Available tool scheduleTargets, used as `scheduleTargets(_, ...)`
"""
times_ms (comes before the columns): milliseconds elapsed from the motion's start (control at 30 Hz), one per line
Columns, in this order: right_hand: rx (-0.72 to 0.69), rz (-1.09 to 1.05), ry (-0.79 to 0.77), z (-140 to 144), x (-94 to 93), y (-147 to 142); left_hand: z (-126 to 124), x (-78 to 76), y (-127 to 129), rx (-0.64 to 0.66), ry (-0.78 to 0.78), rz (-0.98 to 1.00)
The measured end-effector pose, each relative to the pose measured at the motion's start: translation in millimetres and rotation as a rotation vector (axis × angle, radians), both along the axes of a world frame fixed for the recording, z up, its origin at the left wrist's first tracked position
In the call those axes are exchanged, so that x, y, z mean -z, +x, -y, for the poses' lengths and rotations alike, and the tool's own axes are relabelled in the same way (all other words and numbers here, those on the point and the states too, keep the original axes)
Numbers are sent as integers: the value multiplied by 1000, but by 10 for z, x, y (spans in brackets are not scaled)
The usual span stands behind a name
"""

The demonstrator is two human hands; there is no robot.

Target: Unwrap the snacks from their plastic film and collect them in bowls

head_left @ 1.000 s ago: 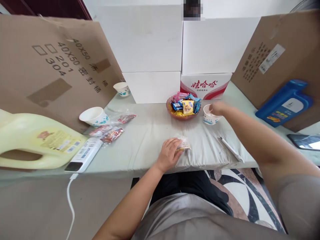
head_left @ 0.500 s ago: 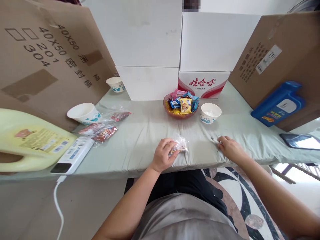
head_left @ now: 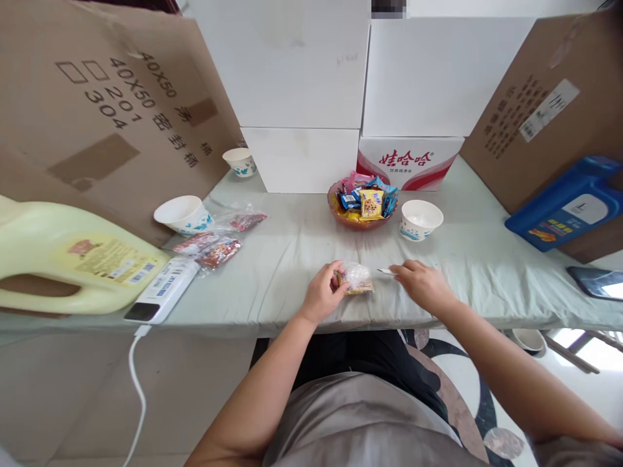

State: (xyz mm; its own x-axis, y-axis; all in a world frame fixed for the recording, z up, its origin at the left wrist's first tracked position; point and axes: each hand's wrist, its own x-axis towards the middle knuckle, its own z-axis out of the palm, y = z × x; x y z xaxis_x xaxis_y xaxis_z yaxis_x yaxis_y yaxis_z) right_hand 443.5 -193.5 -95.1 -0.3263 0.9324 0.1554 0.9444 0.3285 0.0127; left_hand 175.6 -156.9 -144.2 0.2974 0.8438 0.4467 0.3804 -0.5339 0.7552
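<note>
My left hand (head_left: 324, 290) is closed around the left side of a small clear plastic packet (head_left: 357, 279). Yellow and reddish print or contents show along the packet's lower part, near the front of the table. Just to the right, my right hand (head_left: 422, 283) pinches a thin, whitish, narrow object (head_left: 386, 271); its tip points at the packet without touching it. My fingers cover the rest of that object, so its kind cannot be made out. Beyond the hands stand a reddish bowl (head_left: 357, 224) of wrapped snacks (head_left: 371, 204) and a white paper bowl (head_left: 421, 224).
On the left are several plastic-wrapped red packets (head_left: 219, 251), paper bowls (head_left: 182, 217), a white power bank (head_left: 163, 292) with a cable and a pale yellow jug (head_left: 92, 259). A blue bottle (head_left: 567, 204) and a phone (head_left: 596, 283) lie right. Boxes (head_left: 302, 159) wall the back.
My right hand has moved left toward the packet, bringing the thin whitish object with it. The left hand stays on the packet. The whole view has shifted slightly.
</note>
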Motion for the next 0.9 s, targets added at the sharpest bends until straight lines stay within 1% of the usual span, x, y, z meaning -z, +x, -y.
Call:
scheduleTargets(100,201,14,24,110,158,514,-27,-10,-13,51,2,-20)
scheduleTargets(167,267,-19,87,187,215,663,-39,-20,-18,73,-3,-31)
scheduleTargets(200,260,-66,130,217,224,653,-42,-25,-19,76,-1,-28)
scheduleTargets(233,228,-135,171,239,219,586,-42,-32,-20,75,7,-18)
scheduleTargets(300,103,-318,219,251,182,308,-36,-49,-21,61,37,12)
scheduleTargets(367,-44,-485,207,221,136,-84,-20,-72,-24,32,54,36)
scheduleTargets(433,-137,-569,184,158,115,-477,0,-95,-28,12,19,53)
scheduleTargets(500,-144,-578,166,79,136,-769,16,-110,-33,-1,-46,79)
scheduleTargets(567,-114,-587,124,10,191,-897,21,-109,-42,-27,-109,122)
scheduleTargets(600,-84,-616,100,-13,226,-892,17,-102,-48,-54,-134,152)
scheduleTargets(667,30,-724,83,-25,297,-761,0,-76,-61,-124,-177,231)
scheduleTargets(733,201,-851,117,10,364,-515,-26,-41,-68,-183,-212,319)
scheduleTargets(800,373,-932,152,85,420,-237,-51,-3,-66,-208,-232,352)
scheduleTargets(867,496,-953,157,183,451,-10,-67,31,-59,-230,-192,310)
scheduleTargets(900,539,-940,167,234,452,63,-68,42,-58,-258,-141,287)
